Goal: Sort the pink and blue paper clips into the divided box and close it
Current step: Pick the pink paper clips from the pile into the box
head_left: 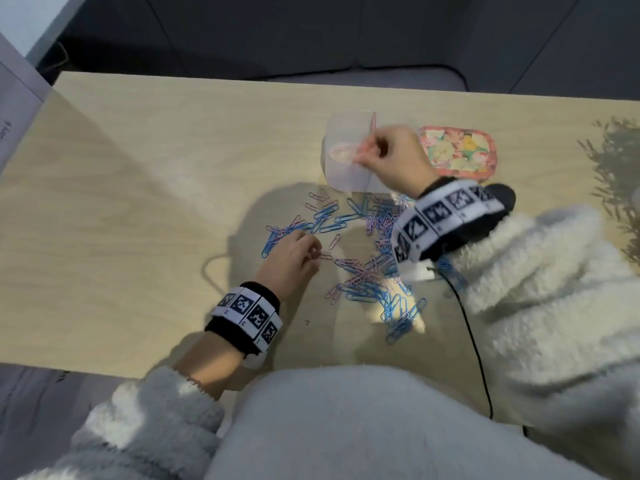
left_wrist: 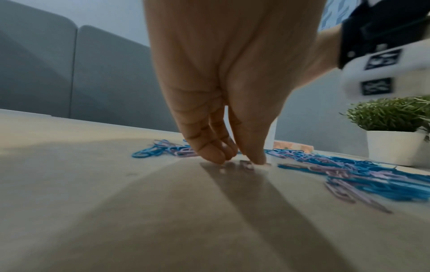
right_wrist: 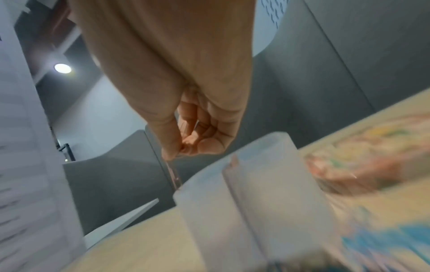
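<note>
A pink paper clip [right_wrist: 173, 174] is pinched by the right hand [head_left: 391, 157] above the translucent divided box [head_left: 341, 178], far of the mixed clip pile [head_left: 367, 251]. Another pink clip [left_wrist: 246, 164] is pinched on the wooden table [head_left: 138, 188] by the left hand [head_left: 291, 261]. The floral lid [head_left: 460, 150] lies right of the box.

This is looking like an office or lounge: grey padded partition panels [left_wrist: 93, 77] are standing behind the pale wood surface [head_left: 156, 202], a small potted plant [left_wrist: 395, 128] is sitting at its edge, and a recessed ceiling light [right_wrist: 62, 68] is glowing overhead.
</note>
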A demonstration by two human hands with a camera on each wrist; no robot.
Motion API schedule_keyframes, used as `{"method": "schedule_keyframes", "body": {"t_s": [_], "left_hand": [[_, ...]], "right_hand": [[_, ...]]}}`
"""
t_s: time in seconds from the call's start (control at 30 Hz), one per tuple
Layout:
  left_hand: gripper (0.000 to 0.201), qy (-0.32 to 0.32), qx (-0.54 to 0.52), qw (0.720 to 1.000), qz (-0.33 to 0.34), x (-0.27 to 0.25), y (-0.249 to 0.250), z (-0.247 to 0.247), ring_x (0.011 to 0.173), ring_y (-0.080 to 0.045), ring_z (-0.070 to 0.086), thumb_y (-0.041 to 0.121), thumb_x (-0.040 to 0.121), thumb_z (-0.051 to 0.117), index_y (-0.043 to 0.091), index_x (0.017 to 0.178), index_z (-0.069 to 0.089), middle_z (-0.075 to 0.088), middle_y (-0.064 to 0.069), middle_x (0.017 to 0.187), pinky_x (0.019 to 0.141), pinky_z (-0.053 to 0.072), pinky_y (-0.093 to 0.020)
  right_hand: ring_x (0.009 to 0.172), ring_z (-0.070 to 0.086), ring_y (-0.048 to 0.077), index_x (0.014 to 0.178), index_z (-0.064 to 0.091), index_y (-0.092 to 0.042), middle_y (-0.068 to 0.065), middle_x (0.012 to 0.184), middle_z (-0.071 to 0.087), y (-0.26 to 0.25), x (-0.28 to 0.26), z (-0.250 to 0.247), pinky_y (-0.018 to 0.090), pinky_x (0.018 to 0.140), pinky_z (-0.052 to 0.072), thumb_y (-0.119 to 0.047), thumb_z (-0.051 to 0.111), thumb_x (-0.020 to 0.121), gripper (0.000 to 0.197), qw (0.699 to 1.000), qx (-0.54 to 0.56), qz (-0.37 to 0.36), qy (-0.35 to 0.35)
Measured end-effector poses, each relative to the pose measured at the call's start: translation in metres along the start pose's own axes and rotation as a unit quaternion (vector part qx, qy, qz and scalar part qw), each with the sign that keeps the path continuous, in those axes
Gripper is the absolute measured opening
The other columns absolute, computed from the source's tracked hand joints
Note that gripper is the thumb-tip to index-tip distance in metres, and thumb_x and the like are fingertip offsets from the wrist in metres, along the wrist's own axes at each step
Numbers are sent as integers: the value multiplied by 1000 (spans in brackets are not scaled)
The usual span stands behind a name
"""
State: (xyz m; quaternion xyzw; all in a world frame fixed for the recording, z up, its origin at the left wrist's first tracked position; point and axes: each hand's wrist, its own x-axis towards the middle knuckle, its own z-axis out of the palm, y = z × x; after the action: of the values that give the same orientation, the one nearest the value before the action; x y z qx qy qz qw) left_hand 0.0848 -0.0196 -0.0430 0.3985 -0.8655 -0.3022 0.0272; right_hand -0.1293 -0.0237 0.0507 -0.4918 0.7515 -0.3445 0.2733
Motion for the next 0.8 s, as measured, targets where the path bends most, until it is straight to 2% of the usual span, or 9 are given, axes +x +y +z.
{"method": "schedule_keyframes", "body": {"t_s": [0.1,0.2,0.3,0.33,0.4,0.47,0.5,0.67,0.8], "left_hand": [[14,79,7,996,-39,-6,-11,-9,98,-22,53,15,87,56,13,99,61,55,-5,104,84,43,-34],[16,143,17,986,-85,-9,-24,-21,101,-24,46,16,87,56,14,100,64,55,-6,104,84,37,-34],[19,148,6,983,-109,-11,-39,-31,104,-24,45,14,85,57,14,102,65,54,-6,108,85,37,-32],[20,141,-6,984,-110,-11,-44,-32,103,-23,45,13,84,58,14,103,65,54,-6,108,84,37,-30],[21,129,-29,985,-113,-12,-49,-32,97,-18,48,14,81,61,14,102,65,54,-4,105,82,38,-26],[20,128,-48,984,-117,-13,-50,-30,90,-17,52,15,80,62,15,99,63,52,0,99,81,44,-28],[19,128,-56,983,-118,-13,-48,-28,88,-17,53,16,79,62,16,99,63,52,2,97,80,45,-29],[14,115,-62,983,-129,-6,-45,-28,80,-15,52,15,82,62,13,96,62,59,-5,94,73,38,-24],[10,126,-62,978,-153,1,-52,-31,75,-16,51,11,81,61,10,91,63,65,-9,90,65,31,-21]], "right_hand": [[73,55,6,87,69,-5,3,87,65,-8,33,-6,18,72,45,-11,63,82,10,997,-32,-16,64],[96,58,19,96,70,-6,8,102,69,-7,46,-5,26,86,43,-22,61,86,22,993,-109,-12,38],[109,54,24,105,67,-10,8,110,67,-13,28,8,33,92,40,-24,51,92,25,980,-167,-98,49],[106,55,25,103,67,-9,8,107,67,-15,17,18,33,91,40,-21,49,93,24,976,-163,-140,37],[98,59,24,99,68,-8,7,101,68,-14,-7,45,30,87,42,-16,50,92,21,962,-181,-188,-76],[100,58,23,100,68,-10,7,103,67,-7,-25,76,27,84,38,-15,53,89,19,937,-218,-173,-212],[102,58,25,100,68,-10,8,105,66,-3,-30,90,29,85,38,-14,54,88,20,928,-225,-163,-248],[106,50,31,99,67,-5,14,107,56,11,-45,121,41,84,45,-17,47,91,25,897,-273,-208,-279],[108,46,27,108,63,-6,10,112,51,22,-66,109,36,76,38,-19,43,96,26,870,-328,-243,-276]]}}
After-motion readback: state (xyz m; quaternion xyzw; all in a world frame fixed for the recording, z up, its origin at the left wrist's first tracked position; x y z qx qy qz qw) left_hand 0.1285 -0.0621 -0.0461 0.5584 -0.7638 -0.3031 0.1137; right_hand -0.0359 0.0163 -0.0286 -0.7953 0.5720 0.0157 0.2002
